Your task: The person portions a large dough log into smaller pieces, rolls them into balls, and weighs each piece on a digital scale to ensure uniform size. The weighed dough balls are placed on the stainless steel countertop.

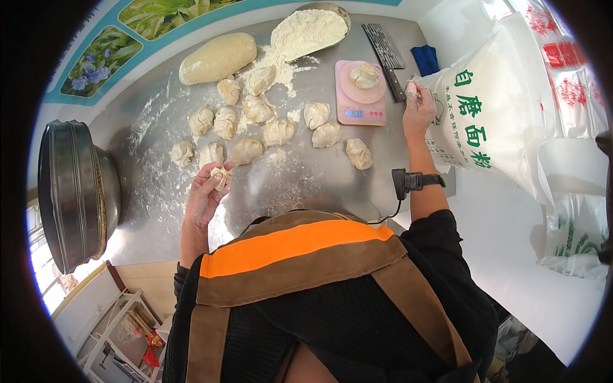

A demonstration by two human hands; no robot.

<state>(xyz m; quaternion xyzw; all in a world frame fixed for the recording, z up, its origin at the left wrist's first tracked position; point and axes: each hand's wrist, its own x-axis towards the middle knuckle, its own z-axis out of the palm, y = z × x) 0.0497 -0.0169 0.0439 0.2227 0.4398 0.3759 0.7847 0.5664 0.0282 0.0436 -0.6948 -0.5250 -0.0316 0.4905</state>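
A small piece of dough (221, 178) is pinched between the thumb and fingers of my left hand (203, 194), above the near left part of the steel table (287, 191). My right hand (419, 109), its fingers curled, is beside the black handle of a cleaver (383, 48) and the bulging flour bag (488, 105). Whether anything is in those fingers is not clear. One lump of dough (365, 76) rests on a pink digital kitchen scale (360, 115) with a lit display. Several more dough lumps (246, 151) lie scattered across the middle, and another lump (358, 153) sits apart, nearer me.
A large smooth dough mass (218, 58) lies at the back, next to a metal scoop (341, 36) heaped with flour. Loose flour (282, 72) dusts the tabletop. Large metal bowls (72, 191) stand at the left edge. A blue cloth (425, 60) lies behind the flour bag.
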